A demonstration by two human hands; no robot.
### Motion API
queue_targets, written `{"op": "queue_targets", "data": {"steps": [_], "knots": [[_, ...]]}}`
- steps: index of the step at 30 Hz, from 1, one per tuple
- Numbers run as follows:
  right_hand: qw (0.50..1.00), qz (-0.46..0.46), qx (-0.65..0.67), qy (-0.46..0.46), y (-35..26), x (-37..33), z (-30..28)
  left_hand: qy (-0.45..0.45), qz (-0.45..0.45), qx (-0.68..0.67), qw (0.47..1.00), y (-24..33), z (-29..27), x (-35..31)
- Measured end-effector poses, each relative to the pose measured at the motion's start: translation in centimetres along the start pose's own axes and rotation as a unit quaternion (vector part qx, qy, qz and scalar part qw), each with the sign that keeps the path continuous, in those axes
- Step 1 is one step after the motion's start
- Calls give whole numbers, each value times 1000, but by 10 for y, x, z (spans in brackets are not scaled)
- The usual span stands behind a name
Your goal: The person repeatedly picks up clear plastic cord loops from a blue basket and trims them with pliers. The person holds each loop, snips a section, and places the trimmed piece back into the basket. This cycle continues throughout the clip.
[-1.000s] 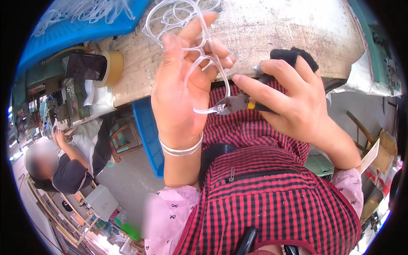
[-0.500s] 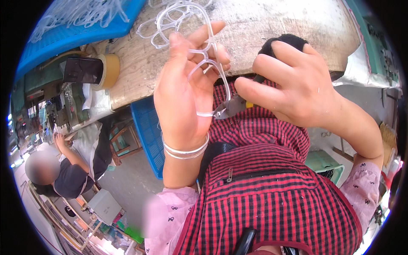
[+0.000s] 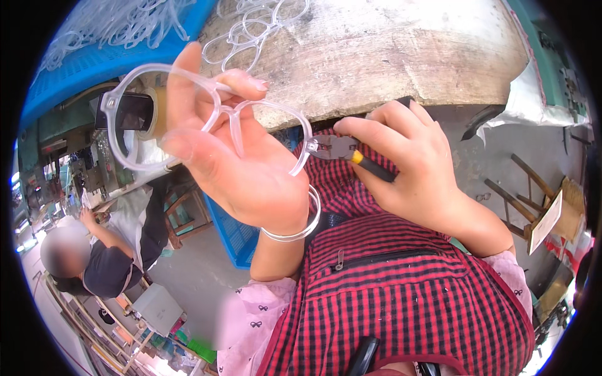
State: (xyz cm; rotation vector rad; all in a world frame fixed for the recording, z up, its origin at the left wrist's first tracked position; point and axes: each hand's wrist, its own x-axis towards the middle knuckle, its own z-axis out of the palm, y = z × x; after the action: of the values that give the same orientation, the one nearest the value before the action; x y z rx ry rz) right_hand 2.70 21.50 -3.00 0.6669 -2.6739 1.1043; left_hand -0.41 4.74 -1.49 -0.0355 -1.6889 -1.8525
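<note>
Ctr-left of pic: clear specs btwn thumb & fingers of L hand, clamped; R hand fingers wrap pliers at rt rim.

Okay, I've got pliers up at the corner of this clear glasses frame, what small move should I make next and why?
I'd probably steady the glasses frame with your left hand and check the pliers' bite before squeezing with your right hand: the tips are at the frame's outer corner, but whether they already grip it is hard to tell.
</note>
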Motion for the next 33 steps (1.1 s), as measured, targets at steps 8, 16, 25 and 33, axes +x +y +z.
{"op": "queue_targets", "data": {"steps": [8, 16, 25, 33], "knots": [[884, 181, 400, -161, 11, -8, 5, -27, 40, 73, 996, -7, -18, -16], [999, -3, -32, 20, 12, 13, -9, -185, -449, -156, 860, 30, -37, -47], [978, -22, -201, 45, -9, 21, -5, -186, -448, -127, 865, 39, -29, -53], [982, -10, -189, 22, -4, 19, 0, -201, -425, -81, 879, 36, -28, -58]]}}
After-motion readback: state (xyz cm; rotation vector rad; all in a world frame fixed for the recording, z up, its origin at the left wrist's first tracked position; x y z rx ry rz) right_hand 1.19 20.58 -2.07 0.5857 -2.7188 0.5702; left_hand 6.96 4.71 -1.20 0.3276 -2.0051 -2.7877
